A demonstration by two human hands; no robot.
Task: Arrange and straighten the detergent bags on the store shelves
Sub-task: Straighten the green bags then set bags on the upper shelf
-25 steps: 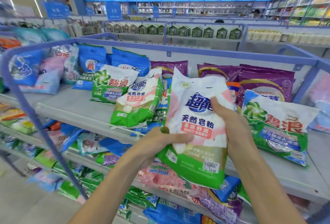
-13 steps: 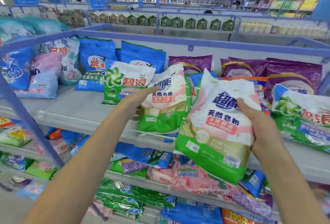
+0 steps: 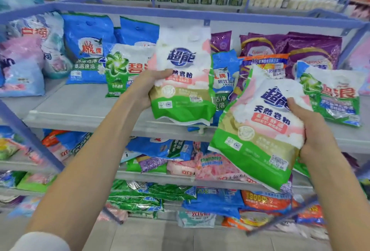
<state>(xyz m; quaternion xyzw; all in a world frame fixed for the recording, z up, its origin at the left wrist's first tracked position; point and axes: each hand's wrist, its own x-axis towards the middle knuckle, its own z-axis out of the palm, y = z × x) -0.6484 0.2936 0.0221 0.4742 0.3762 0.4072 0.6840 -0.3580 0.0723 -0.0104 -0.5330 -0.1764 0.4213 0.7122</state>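
Head view: two matching bags are held up at once in front of the top shelf (image 3: 80, 108). The left washing-powder bag (image 3: 184, 82), white, pink and green, is gripped at its left edge by the left hand (image 3: 149, 88), thumb laid across the front and fingers wrapped behind; it is held upright over the shelf's front part, and whether its bottom touches the shelf cannot be told. The right washing-powder bag (image 3: 258, 130), same design, is clasped along its right edge by the right hand (image 3: 306, 128), thumb on the front; it is tilted and held nearer the camera, off the shelf and overlapping the front edge. A price sticker is seen near its lower right corner. On the shelf, a green-and-white bag (image 3: 124, 68) is leaned just left of the left-hand bag, blue bags (image 3: 88, 46) are stood behind it, purple bags (image 3: 300, 50) are stacked far right, and another green-and-white bag (image 3: 336, 94) is lying beside the right-hand bag. Mixed bags are heaped untidily on the lower shelves (image 3: 156, 176).
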